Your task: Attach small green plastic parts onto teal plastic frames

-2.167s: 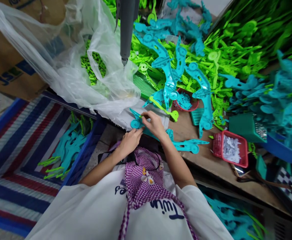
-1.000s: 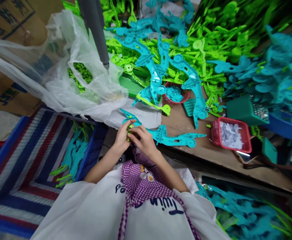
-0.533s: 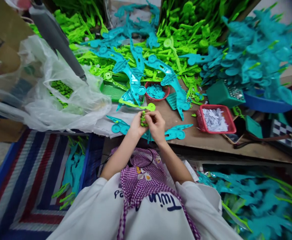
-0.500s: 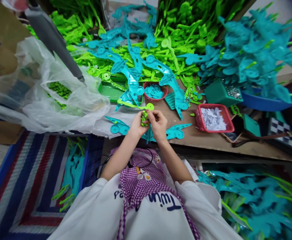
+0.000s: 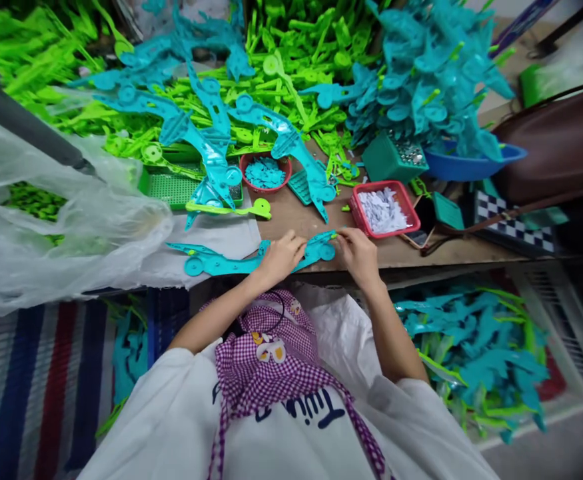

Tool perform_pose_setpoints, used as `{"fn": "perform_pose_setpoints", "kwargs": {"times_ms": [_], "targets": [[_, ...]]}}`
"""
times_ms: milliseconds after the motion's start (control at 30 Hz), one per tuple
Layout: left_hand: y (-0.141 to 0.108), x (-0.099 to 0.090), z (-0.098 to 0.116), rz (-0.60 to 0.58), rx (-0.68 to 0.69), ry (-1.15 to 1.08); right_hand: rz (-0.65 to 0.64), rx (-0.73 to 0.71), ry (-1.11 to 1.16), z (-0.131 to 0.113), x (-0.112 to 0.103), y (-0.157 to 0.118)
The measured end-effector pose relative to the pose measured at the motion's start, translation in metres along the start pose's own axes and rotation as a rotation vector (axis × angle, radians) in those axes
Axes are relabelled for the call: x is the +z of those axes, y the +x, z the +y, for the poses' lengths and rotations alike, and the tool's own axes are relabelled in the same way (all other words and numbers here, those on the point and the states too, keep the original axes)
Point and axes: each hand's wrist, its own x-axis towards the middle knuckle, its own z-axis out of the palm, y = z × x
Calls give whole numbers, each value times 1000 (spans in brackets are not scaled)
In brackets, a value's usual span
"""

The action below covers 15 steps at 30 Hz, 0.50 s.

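Observation:
A long teal plastic part [image 5: 231, 265] lies across the near edge of the bench, with round discs toward both ends. My left hand [image 5: 285, 255] rests over its middle with curled fingers; whatever lies inside them is hidden. At the part's right tip, my right hand [image 5: 360, 259] pinches a small green plastic piece [image 5: 334, 235] between thumb and fingertips. A second small green piece [image 5: 191, 253] sits on the part's left end. Just beyond my hands is a light-green plastic arm [image 5: 231, 211] with a round end.
Teal parts [image 5: 291, 143] and a heap of light-green arms [image 5: 311, 67] cover the back. A red basket of white pieces [image 5: 386, 208], a red bowl of teal pieces [image 5: 265, 173] and a green box [image 5: 394, 159] stand nearby. Left is a plastic bag [image 5: 121, 247].
My hands have moved apart: the left, which held several small green pieces, now lies on the teal part, and the right has gone to its right tip. The view has shifted right.

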Motion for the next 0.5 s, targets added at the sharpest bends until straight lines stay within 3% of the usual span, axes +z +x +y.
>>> {"fn": "perform_pose_setpoints", "kwargs": {"times_ms": [167, 500], "targets": [[3, 13, 7, -139, -32, 364, -25, -68, -143, 15, 8, 3], [3, 16, 10, -167, -24, 474, -210, -234, -271, 16, 7, 18]]}}
